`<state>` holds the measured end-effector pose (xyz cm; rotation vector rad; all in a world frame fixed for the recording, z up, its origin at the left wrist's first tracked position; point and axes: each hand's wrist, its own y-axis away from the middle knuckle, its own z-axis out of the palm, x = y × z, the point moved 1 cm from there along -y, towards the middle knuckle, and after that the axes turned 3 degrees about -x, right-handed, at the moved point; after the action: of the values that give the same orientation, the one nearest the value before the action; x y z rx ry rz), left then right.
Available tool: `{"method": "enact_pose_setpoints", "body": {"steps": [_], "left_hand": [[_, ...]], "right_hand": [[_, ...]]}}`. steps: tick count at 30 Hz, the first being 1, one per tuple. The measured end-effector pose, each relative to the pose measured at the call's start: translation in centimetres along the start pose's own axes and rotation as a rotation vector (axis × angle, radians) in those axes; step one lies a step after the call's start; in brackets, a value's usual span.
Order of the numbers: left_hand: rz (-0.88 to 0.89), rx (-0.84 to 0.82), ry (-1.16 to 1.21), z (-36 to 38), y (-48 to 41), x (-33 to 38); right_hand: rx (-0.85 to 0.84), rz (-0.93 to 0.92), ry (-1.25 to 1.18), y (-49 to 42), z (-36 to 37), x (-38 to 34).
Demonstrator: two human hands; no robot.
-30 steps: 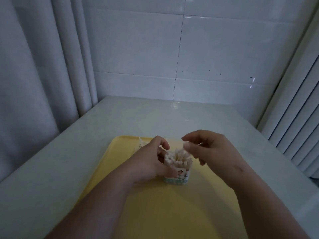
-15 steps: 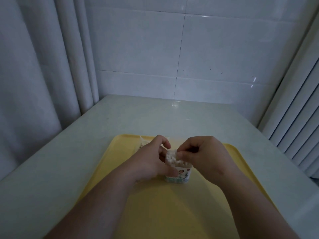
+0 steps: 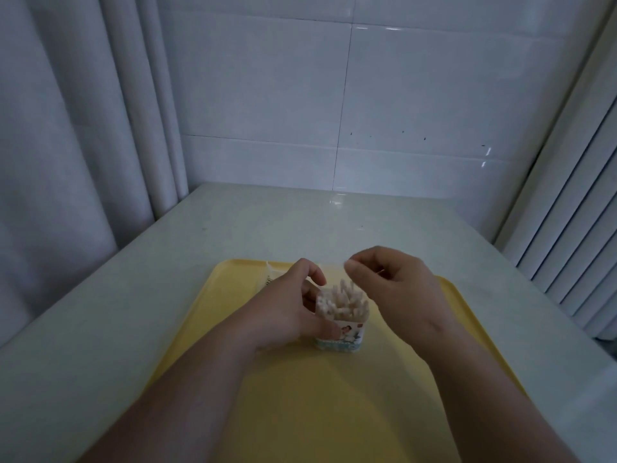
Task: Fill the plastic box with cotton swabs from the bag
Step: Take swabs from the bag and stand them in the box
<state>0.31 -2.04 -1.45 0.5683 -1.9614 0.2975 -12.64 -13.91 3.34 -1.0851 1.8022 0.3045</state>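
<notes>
Plastic box (image 3: pixel 340 340) stands upright near the middle of a yellow tray (image 3: pixel 300 412). It is packed with cotton swabs (image 3: pixel 340 300), and their white tips stick up above its rim, some leaning outward. My left hand (image 3: pixel 290 315) grips the box from the left, thumb across its front, fingers curled behind it. My right hand (image 3: pixel 397 279) hovers just above and to the right of the swabs, apart from them. Its fingers are curled, thumb and forefinger pinching what looks like a single swab (image 3: pixel 380 271), though blur makes that hard to confirm. A clear bag (image 3: pixel 272 277) shows behind the left hand at the tray's far edge, mostly hidden. The tray sits on a pale table (image 3: pixel 233 228), with a curtain (image 3: pixel 66 162) on the left, a tiled wall (image 3: pixel 417 111) behind and slatted blinds (image 3: pixel 574 228) on the right.

As I judge it, the box looks nearly full. Pushing another swab in could catch on the crowded tips and bend it, or spring its neighbours out onto the tray. The leaning swabs could snag my right hand as it comes down. If my left grip loosens while I press, the light box could tip and spill. The dim light makes gaps between tips hard to pick out.
</notes>
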Motion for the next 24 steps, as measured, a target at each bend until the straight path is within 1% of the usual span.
{"method": "enact_pose_setpoints", "body": {"steps": [2,7,12,15,19,24], "left_hand": [[-0.011,0.005,-0.011,0.02,-0.08,-0.01],[-0.013,0.007,-0.034,-0.03,-0.25,-0.33],[-0.010,0.002,-0.037,0.00,-0.32,-0.21],[-0.003,0.007,-0.026,0.03,-0.29,-0.20],[-0.003,0.005,-0.027,0.06,-0.25,-0.24],[0.003,-0.001,-0.019,0.07,-0.20,-0.22]], "right_hand": [[-0.054,-0.001,0.071,0.09,0.58,0.10],[-0.037,0.003,0.207,-0.24,0.97,0.46],[-0.061,0.046,0.177,-0.10,0.80,0.47],[-0.134,0.059,0.093,-0.04,0.58,0.30],[-0.189,0.090,0.187,-0.16,0.46,0.04],[-0.194,0.115,0.242,-0.20,0.76,-0.25]]}}
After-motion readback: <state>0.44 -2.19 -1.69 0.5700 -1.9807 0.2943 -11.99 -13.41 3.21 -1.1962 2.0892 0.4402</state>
